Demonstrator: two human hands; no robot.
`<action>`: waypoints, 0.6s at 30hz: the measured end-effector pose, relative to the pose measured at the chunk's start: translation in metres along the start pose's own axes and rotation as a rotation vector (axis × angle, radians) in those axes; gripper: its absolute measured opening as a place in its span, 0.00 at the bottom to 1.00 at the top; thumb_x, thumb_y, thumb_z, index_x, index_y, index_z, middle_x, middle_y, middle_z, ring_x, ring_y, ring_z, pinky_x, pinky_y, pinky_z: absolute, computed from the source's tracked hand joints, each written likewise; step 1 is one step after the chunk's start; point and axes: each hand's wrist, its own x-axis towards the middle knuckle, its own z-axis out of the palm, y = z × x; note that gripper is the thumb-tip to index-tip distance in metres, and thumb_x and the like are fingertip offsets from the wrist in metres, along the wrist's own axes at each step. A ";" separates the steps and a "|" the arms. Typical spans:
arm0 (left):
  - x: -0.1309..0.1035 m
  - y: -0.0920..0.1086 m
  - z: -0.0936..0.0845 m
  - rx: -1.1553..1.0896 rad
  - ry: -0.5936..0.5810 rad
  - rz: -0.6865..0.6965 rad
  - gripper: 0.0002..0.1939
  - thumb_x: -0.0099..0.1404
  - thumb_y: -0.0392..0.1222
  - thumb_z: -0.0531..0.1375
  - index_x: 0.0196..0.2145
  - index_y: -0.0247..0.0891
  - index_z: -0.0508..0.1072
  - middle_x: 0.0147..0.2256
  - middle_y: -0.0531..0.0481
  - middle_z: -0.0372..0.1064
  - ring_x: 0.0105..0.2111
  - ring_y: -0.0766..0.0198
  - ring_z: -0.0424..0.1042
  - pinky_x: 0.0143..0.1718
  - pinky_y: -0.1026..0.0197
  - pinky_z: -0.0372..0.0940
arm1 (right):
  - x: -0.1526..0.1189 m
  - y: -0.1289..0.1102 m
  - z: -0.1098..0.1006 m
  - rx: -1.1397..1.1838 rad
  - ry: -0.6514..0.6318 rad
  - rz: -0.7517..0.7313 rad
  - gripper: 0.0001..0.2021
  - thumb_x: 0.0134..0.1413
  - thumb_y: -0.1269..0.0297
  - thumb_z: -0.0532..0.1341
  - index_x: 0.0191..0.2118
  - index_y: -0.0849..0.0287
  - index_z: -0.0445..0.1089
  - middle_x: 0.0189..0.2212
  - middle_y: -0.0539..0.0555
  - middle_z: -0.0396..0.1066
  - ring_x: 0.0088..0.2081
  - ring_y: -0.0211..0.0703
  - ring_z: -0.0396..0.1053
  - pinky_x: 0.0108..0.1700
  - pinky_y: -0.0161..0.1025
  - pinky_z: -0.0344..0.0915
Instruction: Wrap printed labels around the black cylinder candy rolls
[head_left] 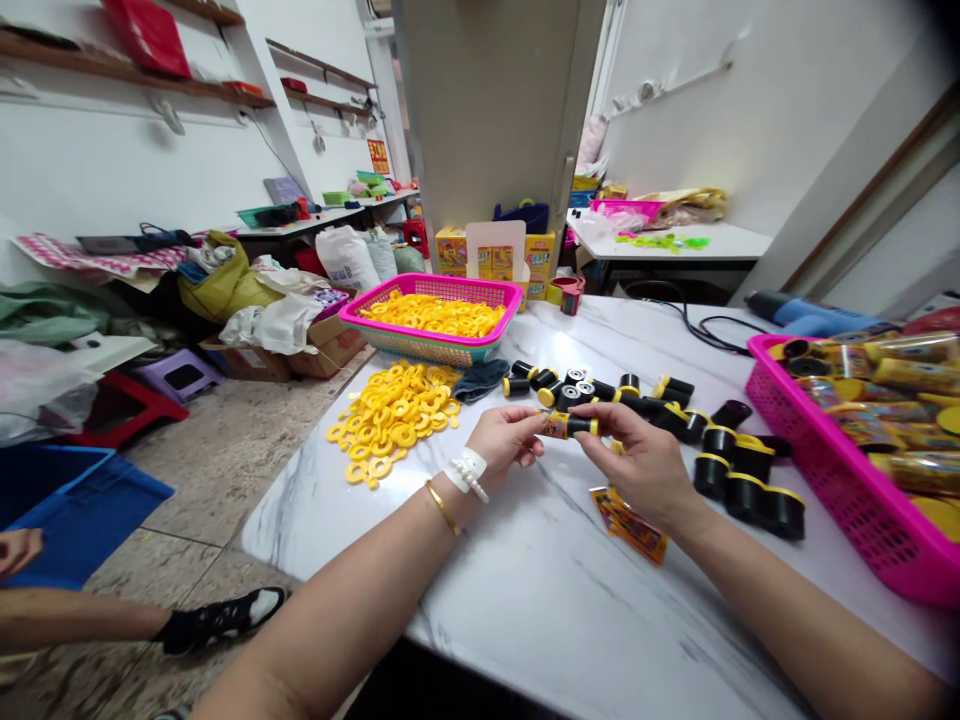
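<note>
Both hands hold one small black cylinder with yellow ends and a printed yellow label (557,426), above the marbled table. My left hand (506,438) pinches its labelled left end between thumb and fingers. The right end is gripped by my right hand (637,458). Under my right hand lie flat orange printed labels (634,530). Black cylinders with yellow rims (744,490) stand and lie behind and to the right of the hands. Left of my left hand is a loose pile of yellow rings (397,410).
A pink basket of yellow rings (431,340) sits at the back left, beside a dark cloth (480,380). At the right edge is a pink basket (847,500) full of labelled tubes. Behind it lies a blue tool (814,312). Another person's hand (20,550) shows far left.
</note>
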 end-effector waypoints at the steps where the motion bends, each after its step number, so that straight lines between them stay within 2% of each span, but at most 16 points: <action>1: 0.000 0.000 0.000 0.007 -0.018 0.001 0.10 0.59 0.41 0.68 0.31 0.29 0.76 0.21 0.50 0.70 0.15 0.74 0.61 0.14 0.70 0.50 | 0.001 0.001 -0.001 0.021 -0.027 0.000 0.15 0.58 0.61 0.62 0.50 0.54 0.73 0.42 0.54 0.77 0.40 0.46 0.74 0.45 0.45 0.70; 4: -0.001 -0.003 -0.001 0.010 -0.058 0.005 0.14 0.57 0.45 0.69 0.30 0.29 0.76 0.25 0.47 0.72 0.17 0.74 0.63 0.15 0.69 0.52 | 0.003 0.006 -0.003 0.097 -0.149 0.013 0.18 0.58 0.59 0.62 0.54 0.53 0.73 0.49 0.55 0.76 0.47 0.48 0.74 0.47 0.45 0.71; 6: 0.001 -0.005 -0.002 0.005 -0.059 0.013 0.15 0.55 0.46 0.70 0.31 0.29 0.76 0.29 0.44 0.74 0.19 0.73 0.65 0.15 0.69 0.53 | 0.004 0.009 -0.004 0.131 -0.182 0.043 0.16 0.57 0.59 0.63 0.51 0.52 0.74 0.46 0.54 0.77 0.44 0.48 0.75 0.46 0.45 0.71; 10: 0.005 -0.007 -0.005 0.049 0.081 0.102 0.20 0.52 0.47 0.72 0.37 0.30 0.76 0.32 0.46 0.72 0.23 0.72 0.67 0.16 0.70 0.54 | 0.006 0.012 -0.010 0.150 -0.135 0.100 0.16 0.55 0.56 0.65 0.49 0.53 0.76 0.39 0.53 0.79 0.37 0.46 0.75 0.41 0.44 0.73; 12: 0.006 -0.004 -0.006 0.074 0.097 0.139 0.25 0.49 0.46 0.74 0.43 0.31 0.75 0.35 0.46 0.72 0.27 0.70 0.69 0.19 0.70 0.57 | 0.007 0.011 -0.012 0.174 -0.143 0.107 0.17 0.55 0.55 0.65 0.49 0.55 0.76 0.39 0.55 0.79 0.37 0.47 0.75 0.40 0.45 0.73; 15: 0.005 0.002 -0.007 0.110 -0.069 0.131 0.35 0.46 0.46 0.75 0.50 0.34 0.73 0.40 0.42 0.73 0.34 0.65 0.73 0.26 0.68 0.64 | 0.008 0.009 -0.013 0.210 -0.170 0.047 0.17 0.56 0.56 0.65 0.49 0.55 0.75 0.43 0.56 0.77 0.42 0.49 0.75 0.46 0.47 0.73; 18: 0.003 0.006 -0.007 0.187 -0.209 0.108 0.31 0.45 0.48 0.75 0.45 0.32 0.76 0.34 0.45 0.74 0.30 0.67 0.72 0.29 0.65 0.66 | 0.008 0.005 -0.014 0.155 -0.183 -0.075 0.15 0.57 0.60 0.64 0.49 0.52 0.76 0.47 0.56 0.75 0.48 0.50 0.72 0.52 0.49 0.70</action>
